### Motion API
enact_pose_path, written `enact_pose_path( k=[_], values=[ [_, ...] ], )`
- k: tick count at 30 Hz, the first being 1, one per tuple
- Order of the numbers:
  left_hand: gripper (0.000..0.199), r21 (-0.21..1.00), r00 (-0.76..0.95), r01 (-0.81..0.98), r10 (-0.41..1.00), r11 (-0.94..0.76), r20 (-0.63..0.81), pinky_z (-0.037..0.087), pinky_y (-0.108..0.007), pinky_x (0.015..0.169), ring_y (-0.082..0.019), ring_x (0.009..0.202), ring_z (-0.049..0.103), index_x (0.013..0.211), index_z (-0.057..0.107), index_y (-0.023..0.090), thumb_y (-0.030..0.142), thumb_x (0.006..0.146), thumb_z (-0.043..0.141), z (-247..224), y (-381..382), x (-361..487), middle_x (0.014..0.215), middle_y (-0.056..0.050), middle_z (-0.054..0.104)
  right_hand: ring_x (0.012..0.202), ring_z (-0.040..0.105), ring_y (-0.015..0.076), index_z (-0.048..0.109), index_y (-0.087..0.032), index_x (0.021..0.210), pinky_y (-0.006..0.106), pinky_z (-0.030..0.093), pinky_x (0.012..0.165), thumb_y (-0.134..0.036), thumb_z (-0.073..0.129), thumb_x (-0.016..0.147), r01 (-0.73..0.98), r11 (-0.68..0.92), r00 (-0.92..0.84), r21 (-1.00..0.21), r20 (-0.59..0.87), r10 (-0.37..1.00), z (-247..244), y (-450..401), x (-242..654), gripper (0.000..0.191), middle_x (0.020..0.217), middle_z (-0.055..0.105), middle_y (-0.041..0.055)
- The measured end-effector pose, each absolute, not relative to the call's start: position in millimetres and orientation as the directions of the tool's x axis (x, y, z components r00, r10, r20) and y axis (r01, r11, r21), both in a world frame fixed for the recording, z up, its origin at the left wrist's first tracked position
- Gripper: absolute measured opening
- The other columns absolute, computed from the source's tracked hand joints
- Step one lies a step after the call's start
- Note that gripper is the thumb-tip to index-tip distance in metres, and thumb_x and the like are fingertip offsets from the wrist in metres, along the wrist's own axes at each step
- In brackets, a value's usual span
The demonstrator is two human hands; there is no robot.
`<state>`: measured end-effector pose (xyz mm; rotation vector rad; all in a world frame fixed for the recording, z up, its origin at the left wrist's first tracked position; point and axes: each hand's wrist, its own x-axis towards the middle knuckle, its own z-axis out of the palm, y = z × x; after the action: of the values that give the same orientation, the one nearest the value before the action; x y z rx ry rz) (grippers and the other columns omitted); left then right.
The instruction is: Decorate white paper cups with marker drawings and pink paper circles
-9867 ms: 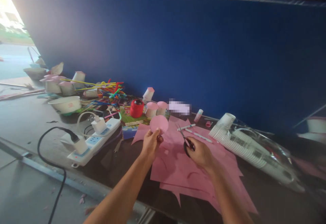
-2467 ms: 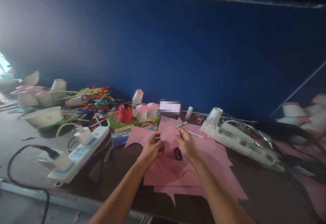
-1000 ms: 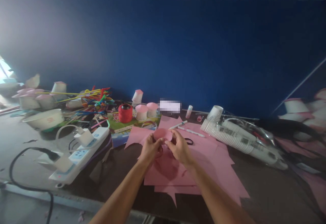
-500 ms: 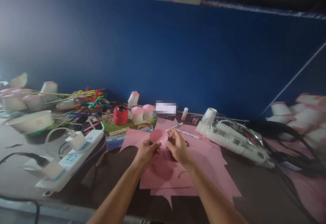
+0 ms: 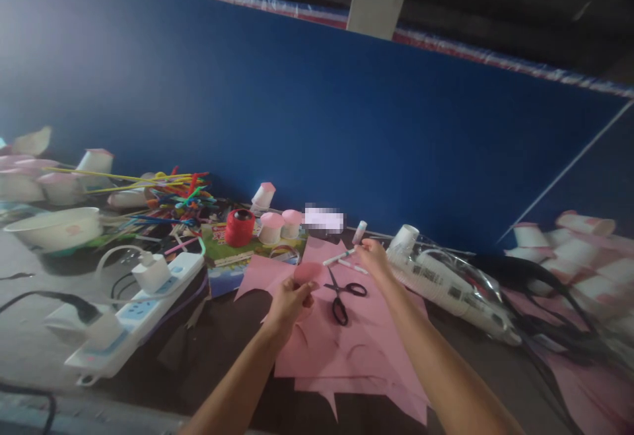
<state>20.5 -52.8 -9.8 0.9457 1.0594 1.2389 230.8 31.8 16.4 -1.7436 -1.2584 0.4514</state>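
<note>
My left hand [image 5: 290, 306] is closed on a round pink paper disc [image 5: 308, 272], pinching its lower edge between thumb and fingers. My right hand [image 5: 374, 260] is stretched forward to the right, its curled fingertips at the lower end of a small pink glue stick [image 5: 360, 231] with a white cap end up. Black-handled scissors [image 5: 339, 295] lie spread on pink paper sheets [image 5: 341, 352] between my hands. Two white pens [image 5: 339, 257] rest on the paper beside my right hand.
White paper cups with pink tops [image 5: 271, 228] and a red thread spool [image 5: 240, 228] stand at back left. A power strip [image 5: 143, 309] and a bowl [image 5: 54, 230] are at left, near pipe cleaners [image 5: 185, 191]. Bagged cups [image 5: 446, 283] lie right. A blue panel [image 5: 317, 118] stands behind.
My right hand has left the paper disc and moved forward and right to the glue stick, uncovering the scissors. My left hand keeps the disc. The view has tilted slightly.
</note>
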Motion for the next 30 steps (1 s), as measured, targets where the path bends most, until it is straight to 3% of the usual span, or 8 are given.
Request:
enact_pose_path(
  k=[3, 8, 14, 20, 23, 27, 30],
  values=[
    [0.022, 0.966, 0.011, -0.235, 0.994, 0.107, -0.107, 0.026, -0.018, 0.04, -0.006, 0.037, 0.04, 0.055, 0.057, 0.014, 0.03, 0.061, 0.069, -8.7, -53.2, 19.9, 0.041, 0.002, 0.051, 0.096, 0.061, 0.034, 0.064, -0.013, 0.088, 0.038, 0.045, 0.077, -0.028, 0.061, 0.064, 0.619, -0.167, 0.461, -0.767, 0.184, 0.868, 16.1, 56.5, 231.0, 0.028, 0.089, 0.068, 0.0167],
    [0.023, 0.961, 0.005, -0.241, 0.991, 0.133, -0.136, 0.024, -0.018, 0.04, -0.006, 0.037, 0.039, 0.053, 0.057, 0.014, 0.031, 0.062, 0.068, -13.3, -51.0, 19.8, 0.04, 0.001, 0.052, 0.11, 0.053, 0.0404, 0.057, -0.004, 0.104, 0.045, 0.041, 0.084, -0.022, 0.062, 0.064, 0.643, -0.3, 0.554, -0.705, 0.158, 0.817, 0.0, 88.8, 230.7, 0.044, 0.106, 0.06, 0.0298],
    [0.024, 0.947, 0.032, -0.268, 0.984, 0.177, -0.175, 0.02, -0.019, 0.038, -0.004, 0.033, 0.033, 0.05, 0.054, 0.014, 0.03, 0.063, 0.067, -13.2, -51.6, 20.8, 0.038, 0.002, 0.05, 0.111, 0.053, 0.0344, 0.054, -0.009, 0.107, 0.041, 0.041, 0.087, -0.025, 0.065, 0.063, 0.65, -0.327, 0.575, -0.686, 0.162, 0.802, -19.4, 111.9, 235.0, 0.049, 0.109, 0.061, 0.0236],
    [0.024, 0.94, 0.011, -0.281, 0.98, 0.195, -0.199, 0.022, -0.018, 0.039, -0.005, 0.035, 0.037, 0.052, 0.052, 0.015, 0.032, 0.063, 0.066, -10.6, -53.9, 21.0, 0.039, 0.002, 0.05, 0.104, 0.056, 0.0327, 0.062, -0.013, 0.084, 0.038, 0.041, 0.083, -0.028, 0.061, 0.067, 0.648, -0.285, 0.57, -0.706, 0.203, 0.796, -21.0, 115.0, 237.3, 0.022, 0.092, 0.067, 0.02],
    [0.022, 0.942, 0.001, -0.276, 0.98, 0.193, -0.201, 0.022, -0.018, 0.039, -0.005, 0.035, 0.037, 0.055, 0.055, 0.014, 0.032, 0.063, 0.064, -10.3, -54.5, 20.6, 0.039, 0.002, 0.05, 0.099, 0.058, 0.0338, 0.062, -0.012, 0.078, 0.037, 0.041, 0.08, -0.028, 0.061, 0.067, 0.635, -0.25, 0.575, -0.731, 0.231, 0.785, -16.1, 114.5, 237.4, 0.019, 0.087, 0.068, 0.0209],
    [0.025, 0.949, -0.027, -0.26, 0.981, 0.178, -0.191, 0.021, -0.018, 0.039, -0.005, 0.035, 0.036, 0.052, 0.053, 0.014, 0.033, 0.063, 0.063, -8.8, -54.8, 20.2, 0.038, 0.002, 0.049, 0.092, 0.06, 0.0344, 0.061, -0.009, 0.085, 0.039, 0.042, 0.079, -0.027, 0.059, 0.067, 0.608, -0.173, 0.576, -0.775, 0.28, 0.768, -2.5, 104.4, 235.6, 0.025, 0.09, 0.067, 0.0229],
    [0.026, 0.954, -0.037, -0.245, 0.982, 0.173, -0.188, 0.021, -0.019, 0.038, -0.004, 0.034, 0.035, 0.051, 0.052, 0.014, 0.035, 0.063, 0.063, -7.1, -54.5, 19.8, 0.037, 0.002, 0.049, 0.086, 0.061, 0.0293, 0.061, -0.012, 0.087, 0.035, 0.044, 0.075, -0.032, 0.059, 0.069, 0.593, -0.031, 0.514, -0.805, 0.349, 0.784, 10.5, 79.2, 229.7, 0.027, 0.087, 0.068, 0.0165]
  ],
)
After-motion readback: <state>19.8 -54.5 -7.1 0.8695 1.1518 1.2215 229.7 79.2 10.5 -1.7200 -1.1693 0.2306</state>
